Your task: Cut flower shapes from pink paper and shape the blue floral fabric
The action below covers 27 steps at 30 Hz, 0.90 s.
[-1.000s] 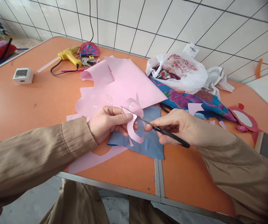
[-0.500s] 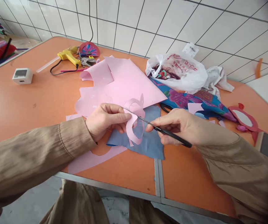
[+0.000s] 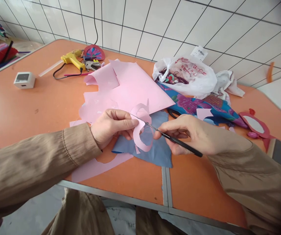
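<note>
My left hand (image 3: pixel 117 125) pinches a curled pink paper strip (image 3: pixel 138 138) between thumb and fingers. In my right hand (image 3: pixel 187 130) is a pair of scissors (image 3: pixel 177 141) with black handles, its blades reaching left across the strip close to my left thumb. The strip loops and hangs above a blue cloth piece (image 3: pixel 156 155). Beyond my hands lies a large pink paper sheet (image 3: pixel 135 81) with cut edges. Another pink paper offcut (image 3: pixel 101 168) rests by the table's front edge, partly under my left sleeve.
A yellow glue gun (image 3: pixel 72 59), keys (image 3: pixel 91 65) and a white cube-shaped device (image 3: pixel 24 80) sit at the back left. Towards the right are a white plastic bag (image 3: pixel 199 76), flowered blue fabric (image 3: pixel 187 102) and a red-rimmed oval piece (image 3: pixel 254 124). A tiled wall (image 3: pixel 135 32) stands behind the orange table (image 3: pixel 44 107).
My right hand and the scissors have shifted very slightly to the right. The strip's hanging loop has swung a little to the right; my left hand is nearly unmoved.
</note>
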{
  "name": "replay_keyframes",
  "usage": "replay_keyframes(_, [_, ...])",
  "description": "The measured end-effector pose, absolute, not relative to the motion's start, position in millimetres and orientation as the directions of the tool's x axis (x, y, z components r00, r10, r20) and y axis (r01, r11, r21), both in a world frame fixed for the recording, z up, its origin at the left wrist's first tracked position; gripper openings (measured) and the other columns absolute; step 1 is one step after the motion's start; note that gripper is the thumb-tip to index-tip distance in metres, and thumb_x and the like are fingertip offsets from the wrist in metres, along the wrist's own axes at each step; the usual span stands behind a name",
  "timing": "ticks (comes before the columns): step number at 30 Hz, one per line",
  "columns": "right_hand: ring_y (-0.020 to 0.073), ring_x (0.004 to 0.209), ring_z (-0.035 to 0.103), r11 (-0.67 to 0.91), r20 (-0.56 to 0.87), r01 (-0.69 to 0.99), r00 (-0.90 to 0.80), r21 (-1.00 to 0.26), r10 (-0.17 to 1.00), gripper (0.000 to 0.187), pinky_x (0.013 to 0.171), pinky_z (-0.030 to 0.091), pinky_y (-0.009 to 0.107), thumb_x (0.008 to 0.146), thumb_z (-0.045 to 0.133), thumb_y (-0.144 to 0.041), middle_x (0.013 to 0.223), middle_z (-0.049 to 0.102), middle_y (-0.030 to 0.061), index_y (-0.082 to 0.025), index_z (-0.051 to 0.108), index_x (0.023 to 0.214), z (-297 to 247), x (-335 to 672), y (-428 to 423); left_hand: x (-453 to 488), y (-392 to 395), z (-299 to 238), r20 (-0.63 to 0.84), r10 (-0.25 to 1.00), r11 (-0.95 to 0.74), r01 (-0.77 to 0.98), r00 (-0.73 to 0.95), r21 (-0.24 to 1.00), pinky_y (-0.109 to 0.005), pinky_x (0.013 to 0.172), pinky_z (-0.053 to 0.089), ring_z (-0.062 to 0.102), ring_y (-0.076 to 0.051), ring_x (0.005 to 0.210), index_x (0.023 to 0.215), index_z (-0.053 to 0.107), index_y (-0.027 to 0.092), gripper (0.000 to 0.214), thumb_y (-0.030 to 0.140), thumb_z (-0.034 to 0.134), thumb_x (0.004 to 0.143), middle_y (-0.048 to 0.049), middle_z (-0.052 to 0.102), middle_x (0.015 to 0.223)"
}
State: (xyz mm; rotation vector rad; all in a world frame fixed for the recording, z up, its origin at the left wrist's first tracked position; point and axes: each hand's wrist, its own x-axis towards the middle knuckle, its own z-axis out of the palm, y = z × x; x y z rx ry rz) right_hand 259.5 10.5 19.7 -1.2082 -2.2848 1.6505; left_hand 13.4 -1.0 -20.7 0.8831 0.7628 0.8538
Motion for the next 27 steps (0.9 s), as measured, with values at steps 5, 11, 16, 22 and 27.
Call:
replay_keyframes(5, [0.0089,0.054,0.042,0.199,-0.317,0.531,-0.722,-0.824,0.616,0.033,0.050,0.037,0.024,0.075,0.075,-0.036,0.062,0.049,-0.0036,-0.012,0.068,0.096,20.3,265.4,12.1,13.3,-1.1,-20.3,-0.192,0.876,0.350,-0.308,0.443,0.885,-0.020,0.051,0.050,0.060,-0.010,0.048,0.059,0.072,0.013,0.022,0.026,0.090,0.064,-0.0023,0.068,0.055])
replay_keyframes(11, [0.0103,0.055,0.046,0.108,-0.425,0.598,-0.674,-0.794,0.604,0.028,0.050,0.038,0.025,0.078,0.074,-0.037,0.063,0.052,-0.0015,-0.016,0.069,0.095,26.4,280.7,19.6,13.7,-0.4,-19.9,-0.193,0.894,0.342,-0.335,0.404,0.878,-0.019,0.051,0.051,0.062,-0.010,0.049,0.060,0.072,0.012,0.024,0.027,0.090,0.065,-0.0042,0.069,0.056])
replay_keyframes(16, [0.0116,0.052,0.047,0.037,-0.374,0.545,-0.622,-0.838,0.688,0.045,0.046,0.039,0.026,0.074,0.079,-0.053,0.063,0.056,0.0027,-0.016,0.070,0.096,35.3,285.5,19.6,15.7,-0.5,-20.4,-0.210,0.906,0.360,-0.408,0.367,0.839,-0.018,0.051,0.053,0.064,-0.010,0.048,0.058,0.071,0.011,0.026,0.028,0.089,0.067,-0.0049,0.070,0.055])
replay_keyframes(22, [0.0161,0.065,0.066,0.177,0.063,0.391,-0.285,-0.903,0.956,0.037,0.053,0.049,0.025,0.063,0.082,-0.027,0.076,0.073,0.0024,-0.021,0.068,0.096,28.9,239.3,1.6,19.0,-3.2,-23.9,-0.202,0.917,0.358,-0.484,0.345,0.798,-0.017,0.053,0.055,0.067,-0.011,0.053,0.065,0.076,0.012,0.023,0.028,0.093,0.062,-0.0035,0.072,0.059])
replay_keyframes(27, [0.0129,0.066,0.066,0.232,0.176,0.321,-0.196,-0.918,0.965,0.044,0.062,0.054,0.024,0.060,0.081,-0.018,0.079,0.075,-0.0003,-0.018,0.071,0.103,19.0,209.7,-6.2,22.6,-6.6,-24.5,-0.216,0.917,0.366,-0.494,0.335,0.789,-0.018,0.054,0.054,0.068,-0.012,0.055,0.063,0.075,0.012,0.024,0.028,0.093,0.061,-0.0042,0.072,0.059])
